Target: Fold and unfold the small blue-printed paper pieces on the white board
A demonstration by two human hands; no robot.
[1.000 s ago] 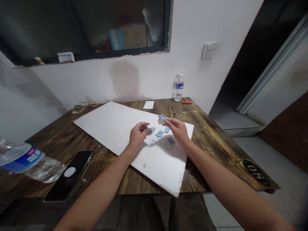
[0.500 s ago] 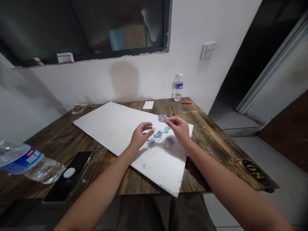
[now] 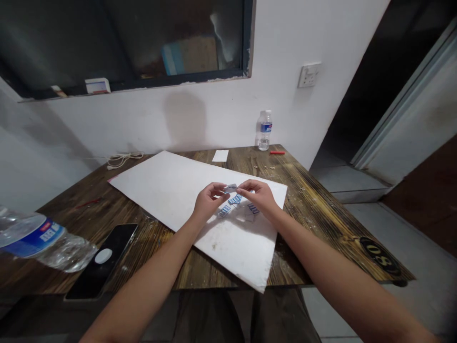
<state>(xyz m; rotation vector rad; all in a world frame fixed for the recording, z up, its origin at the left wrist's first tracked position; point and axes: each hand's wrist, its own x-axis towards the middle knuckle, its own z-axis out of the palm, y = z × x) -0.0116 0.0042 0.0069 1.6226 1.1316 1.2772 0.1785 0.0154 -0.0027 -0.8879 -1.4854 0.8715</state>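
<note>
A dark-framed window [image 3: 71, 43] was set in a white wall [image 3: 228, 114] behind a wood-grained table [image 3: 314, 205], a soft shadow [image 3: 185, 119] falling below the frame. At right, a wall socket [image 3: 309, 75] sat near a dark doorway [image 3: 371, 66] and pale floor tiles [image 3: 367, 219].

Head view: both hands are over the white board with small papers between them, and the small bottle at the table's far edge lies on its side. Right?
Not quite: the head view shows the small bottle standing upright at the far edge of the table, not on its side. The left hand and right hand are over the white board with small papers between them.
</note>
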